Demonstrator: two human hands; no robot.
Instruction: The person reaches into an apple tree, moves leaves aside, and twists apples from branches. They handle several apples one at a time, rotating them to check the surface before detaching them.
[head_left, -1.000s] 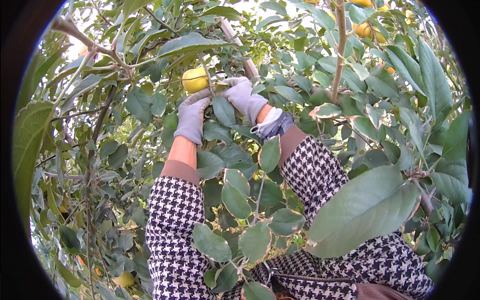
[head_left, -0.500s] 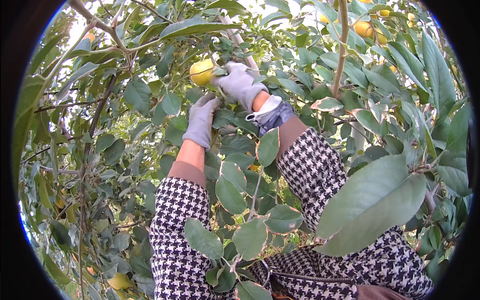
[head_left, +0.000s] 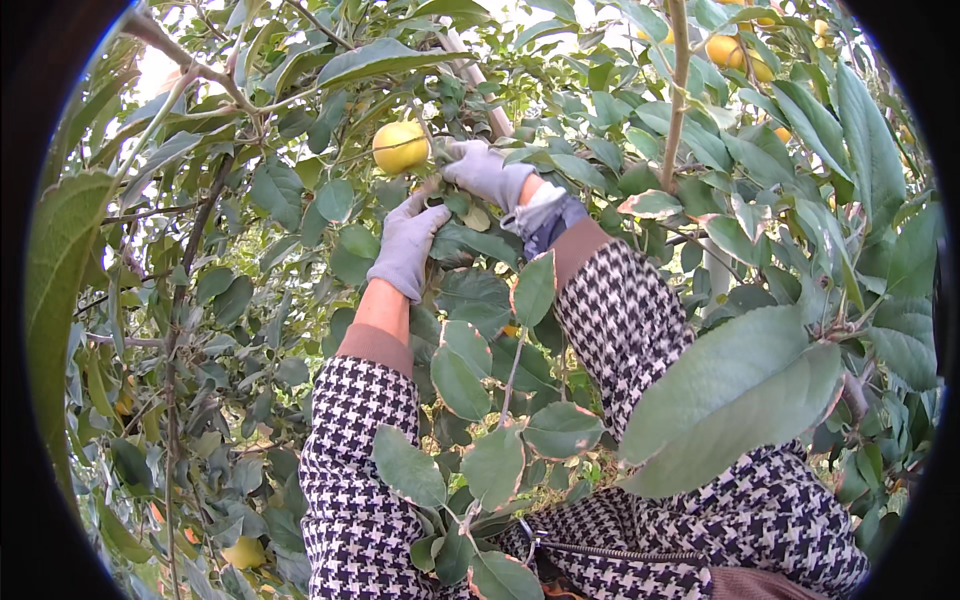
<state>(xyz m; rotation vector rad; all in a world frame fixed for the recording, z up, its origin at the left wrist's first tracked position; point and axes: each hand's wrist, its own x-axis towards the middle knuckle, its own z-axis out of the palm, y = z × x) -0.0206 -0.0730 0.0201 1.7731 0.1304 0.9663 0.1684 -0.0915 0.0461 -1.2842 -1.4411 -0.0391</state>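
A yellow apple (head_left: pixel 400 147) hangs among the leaves at upper centre, a thin twig crossing its front. Just below it and to its right is my left hand (head_left: pixel 408 245) in a grey glove. Its fingers and thumb close together by a brownish twig tip, but what they grip is partly hidden. My right hand (head_left: pixel 488 173), gloved alike, reaches in from the right beside the apple without holding the fruit. Its fingers bend closed among small leaves and stems; their tips are hard to see. A small pale leaf (head_left: pixel 477 217) hangs beneath it.
Large leaves (head_left: pixel 735 390) stand close in front at the right, over my sleeve. An upright branch (head_left: pixel 678 100) rises right of my hands, and a forked branch (head_left: pixel 205 70) spans upper left. More yellow apples (head_left: pixel 725 51) hang upper right, another apple (head_left: pixel 243 552) lower left.
My right hand has shifted slightly right and down, away from the apple. My left hand has turned a little, its thumb now showing. The apple sits slightly further left in view.
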